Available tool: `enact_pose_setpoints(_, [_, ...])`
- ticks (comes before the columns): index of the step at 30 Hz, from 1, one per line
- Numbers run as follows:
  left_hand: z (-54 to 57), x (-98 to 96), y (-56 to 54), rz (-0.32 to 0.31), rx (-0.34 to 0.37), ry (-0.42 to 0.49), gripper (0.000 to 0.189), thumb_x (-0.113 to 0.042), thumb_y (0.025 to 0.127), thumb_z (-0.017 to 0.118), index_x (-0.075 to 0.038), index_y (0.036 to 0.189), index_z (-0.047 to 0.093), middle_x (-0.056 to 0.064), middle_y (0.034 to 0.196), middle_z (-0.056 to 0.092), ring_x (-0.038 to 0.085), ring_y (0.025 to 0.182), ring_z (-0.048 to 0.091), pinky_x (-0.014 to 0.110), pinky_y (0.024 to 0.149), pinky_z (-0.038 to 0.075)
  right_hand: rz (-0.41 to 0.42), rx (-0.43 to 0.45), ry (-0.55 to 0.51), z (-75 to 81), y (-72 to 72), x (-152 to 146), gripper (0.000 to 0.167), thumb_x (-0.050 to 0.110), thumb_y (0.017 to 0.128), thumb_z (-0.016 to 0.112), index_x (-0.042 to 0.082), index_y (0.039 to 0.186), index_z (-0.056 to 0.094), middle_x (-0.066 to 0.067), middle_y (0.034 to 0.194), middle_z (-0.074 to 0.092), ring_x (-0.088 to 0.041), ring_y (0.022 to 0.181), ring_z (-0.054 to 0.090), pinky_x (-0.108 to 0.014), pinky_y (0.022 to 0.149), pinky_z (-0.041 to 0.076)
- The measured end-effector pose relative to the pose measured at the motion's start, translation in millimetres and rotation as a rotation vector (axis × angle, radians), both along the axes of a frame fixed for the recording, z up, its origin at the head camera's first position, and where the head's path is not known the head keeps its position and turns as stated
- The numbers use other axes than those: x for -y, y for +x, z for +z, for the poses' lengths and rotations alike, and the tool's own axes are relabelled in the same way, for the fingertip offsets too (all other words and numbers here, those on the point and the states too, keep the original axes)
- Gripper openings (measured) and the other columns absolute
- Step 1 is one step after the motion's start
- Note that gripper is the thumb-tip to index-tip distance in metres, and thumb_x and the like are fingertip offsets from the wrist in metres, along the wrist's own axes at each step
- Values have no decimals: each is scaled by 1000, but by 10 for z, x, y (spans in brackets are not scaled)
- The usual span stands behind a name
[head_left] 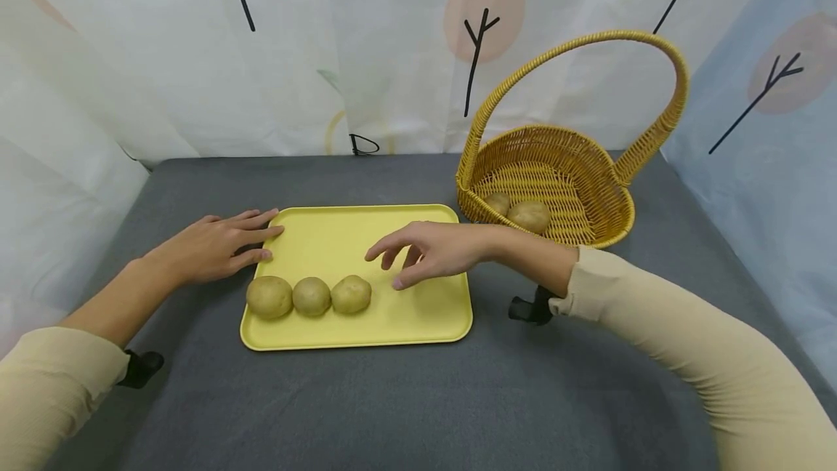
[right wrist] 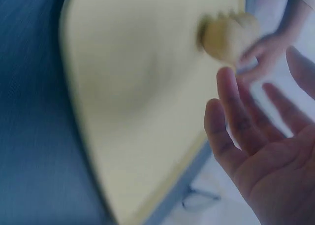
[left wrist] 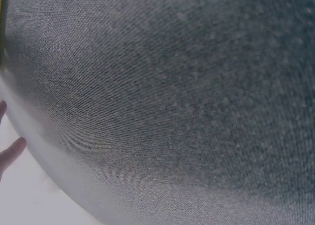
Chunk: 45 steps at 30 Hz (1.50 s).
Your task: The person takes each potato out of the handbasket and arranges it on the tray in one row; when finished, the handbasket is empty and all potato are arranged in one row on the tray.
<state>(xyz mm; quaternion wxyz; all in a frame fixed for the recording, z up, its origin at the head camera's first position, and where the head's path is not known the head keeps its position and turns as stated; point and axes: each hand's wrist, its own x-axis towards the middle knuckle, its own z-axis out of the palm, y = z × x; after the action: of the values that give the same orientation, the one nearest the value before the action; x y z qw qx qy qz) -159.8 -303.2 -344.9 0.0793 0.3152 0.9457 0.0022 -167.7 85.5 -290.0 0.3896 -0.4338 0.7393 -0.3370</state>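
Three potatoes, the left one (head_left: 269, 297), the middle one (head_left: 312, 296) and the right one (head_left: 352, 294), lie in a row along the near left part of a yellow tray (head_left: 418, 318). My left hand (head_left: 225, 242) rests at the tray's left edge, fingers spread and fingertips on the rim. Over the right half of the tray, my right hand (head_left: 434, 253) hovers with loosely bent fingers and nothing in them. In the right wrist view, the palm and fingers (right wrist: 236, 112) show bare, with the potatoes (right wrist: 229, 38) blurred beyond.
A yellow wicker basket (head_left: 556, 147) with a tall handle stands at the back right, with potatoes (head_left: 530, 216) in its near left part. My right forearm passes in front of it. A grey cloth (head_left: 366, 405) covers the table, and printed white curtains (head_left: 392, 42) hang behind.
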Motion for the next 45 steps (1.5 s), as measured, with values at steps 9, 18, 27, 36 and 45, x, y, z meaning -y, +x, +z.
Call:
enact_pose_setpoints(9, [7,-2,2,-2,1,3,53,-42,101,56,-14,146,53,15,157,37,39,140,39,62,92,40,-97,92,84,459,-327,-769,55,20,97,68,8,147,47,-7,139,56,-22,127,56,-36,100,47])
enact_pose_setpoints(18, [4,-1,9,-4,-1,1,53,-41,102,56,-14,147,53,16,157,37,38,140,39,62,91,40,-299,131,190,512,-704,-1497,59,17,100,63,5,152,38,-13,149,49,-26,138,46,-45,110,38])
enact_pose_setpoints(27, [-9,11,9,-9,-8,8,53,-41,102,56,-14,147,53,15,158,36,38,140,39,61,91,41,-350,153,352,412,-909,-1846,67,25,102,61,7,157,28,-15,153,43,-33,143,38,-58,115,22])
enact_pose_setpoints(36, [-7,2,-5,-12,-2,6,53,-42,102,56,-14,147,52,15,158,36,39,141,39,62,91,41,-307,201,440,288,-1014,-1974,71,27,102,60,4,158,23,-21,156,36,-37,145,31,-55,115,26])
enact_pose_setpoints(45, [2,3,-1,-2,3,5,53,-42,102,56,-14,147,52,15,158,36,39,141,38,63,91,41,-253,317,503,214,-996,-1867,75,28,102,60,7,160,17,-31,156,26,-34,136,47,-48,110,37])
